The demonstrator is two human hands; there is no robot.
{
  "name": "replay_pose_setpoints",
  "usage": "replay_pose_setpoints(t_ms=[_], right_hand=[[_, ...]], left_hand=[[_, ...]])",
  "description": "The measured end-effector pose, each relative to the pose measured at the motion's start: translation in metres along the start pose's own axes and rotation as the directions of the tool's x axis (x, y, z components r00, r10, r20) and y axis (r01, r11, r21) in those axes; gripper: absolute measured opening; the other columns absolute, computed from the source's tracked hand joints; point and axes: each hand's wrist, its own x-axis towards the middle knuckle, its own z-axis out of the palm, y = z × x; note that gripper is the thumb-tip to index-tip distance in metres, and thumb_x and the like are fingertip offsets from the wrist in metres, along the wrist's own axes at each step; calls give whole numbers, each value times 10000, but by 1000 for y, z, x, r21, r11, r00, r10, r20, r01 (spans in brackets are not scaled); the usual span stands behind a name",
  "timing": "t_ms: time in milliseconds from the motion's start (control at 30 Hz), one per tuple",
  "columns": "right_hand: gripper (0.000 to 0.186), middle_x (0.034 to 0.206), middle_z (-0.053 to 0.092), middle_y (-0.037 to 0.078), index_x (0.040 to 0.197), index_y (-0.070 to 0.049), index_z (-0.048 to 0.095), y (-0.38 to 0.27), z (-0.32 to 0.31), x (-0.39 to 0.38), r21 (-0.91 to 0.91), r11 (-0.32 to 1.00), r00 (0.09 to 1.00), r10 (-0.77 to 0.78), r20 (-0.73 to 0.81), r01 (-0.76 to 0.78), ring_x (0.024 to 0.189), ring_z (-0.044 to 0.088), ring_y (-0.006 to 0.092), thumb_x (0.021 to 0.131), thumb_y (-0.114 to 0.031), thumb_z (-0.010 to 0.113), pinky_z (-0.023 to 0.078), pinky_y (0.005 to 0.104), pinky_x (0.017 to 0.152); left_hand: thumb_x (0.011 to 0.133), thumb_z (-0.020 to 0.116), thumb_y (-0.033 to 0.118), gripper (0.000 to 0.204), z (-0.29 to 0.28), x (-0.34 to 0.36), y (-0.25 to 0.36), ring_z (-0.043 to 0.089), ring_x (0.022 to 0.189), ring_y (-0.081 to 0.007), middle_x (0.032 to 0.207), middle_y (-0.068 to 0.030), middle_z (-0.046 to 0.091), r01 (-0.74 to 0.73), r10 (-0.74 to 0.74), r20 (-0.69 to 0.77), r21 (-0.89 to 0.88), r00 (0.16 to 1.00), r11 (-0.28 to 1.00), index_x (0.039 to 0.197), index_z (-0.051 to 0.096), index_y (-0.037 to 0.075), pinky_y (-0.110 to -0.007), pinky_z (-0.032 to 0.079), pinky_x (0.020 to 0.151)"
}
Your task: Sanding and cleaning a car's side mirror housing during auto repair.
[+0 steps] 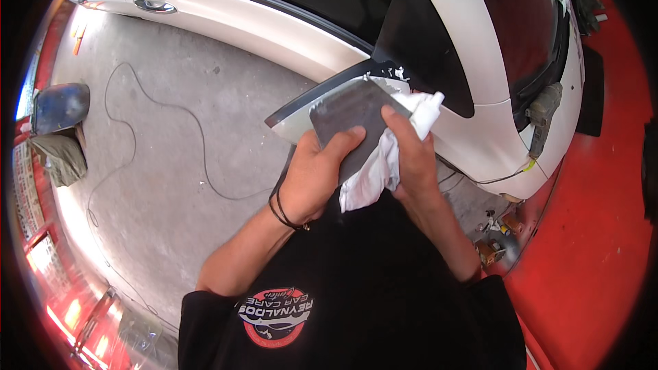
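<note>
My left hand (pixel 317 173) grips a flat, dark grey rectangular pad (pixel 345 113), its thumb pressed on the face. My right hand (pixel 415 161) has its thumb on the pad's right edge and also holds a crumpled white cloth (pixel 367 179), with a white tube-like piece (pixel 425 115) at its top. Behind the pad is an angled white panel (pixel 291 127) with a dark upper edge and whitish flecks near its right end; I cannot tell whether it is attached to the white car (pixel 480 130) beside it.
A grey tool (pixel 545 113) with a yellow fitting lies against the car's body. A blue container (pixel 60 106) and olive cloth (pixel 58 159) are at left. A thin cord (pixel 199 130) snakes over the concrete. Small cans and items (pixel 500 233) sit low at right, beside red flooring (pixel 582 233).
</note>
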Motion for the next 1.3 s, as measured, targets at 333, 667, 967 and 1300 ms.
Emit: replay_pose_setpoints(t_ms=[333, 667, 967, 1300], right_hand=[[225, 1009, 676, -21, 1222, -63, 682, 5, 0, 4, 36, 994, 995, -100, 17, 100, 877, 641, 61, 1038, -159, 767, 509, 269, 730], [232, 1054, 669, -22, 1254, -58, 672, 0, -4, -9, -26, 1000, 999, -1, 39, 2, 929, 633, 53, 1054, -150, 746, 514, 268, 776], [237, 1043, 687, -5, 1257, -54, 672, -6, 6, -7, -11, 996, 996, -93, 13, 93, 916, 664, 87, 1052, -138, 755, 532, 268, 800], [276, 1126, 658, -13, 1302, -68, 631, 0, -2, -4, -17, 997, 996, -71, 50, 72, 988, 629, 67, 1059, -128, 748, 514, 276, 820]], left_hand=[[1066, 714, 233, 358, -5, 3, 1, 780, 909, -196, 1092, -125, 774, -55, 57, 33, -56, 998, 997, 1304, 673, -31, -338, 637, 773], [1076, 706, 206, 343, -5, -7, -7, 755, 968, -156, 1129, -98, 778, -64, 66, 56, -28, 996, 998, 1325, 684, -30, -310, 601, 855], [1067, 715, 190, 332, -1, -2, -4, 759, 977, -179, 1153, -106, 774, -47, 50, 30, -87, 998, 995, 1310, 685, -34, -332, 610, 857], [1079, 695, 227, 344, 0, -8, -3, 751, 962, -166, 1151, -102, 771, -9, 10, 12, -76, 1000, 997, 1316, 684, -22, -321, 601, 836]])
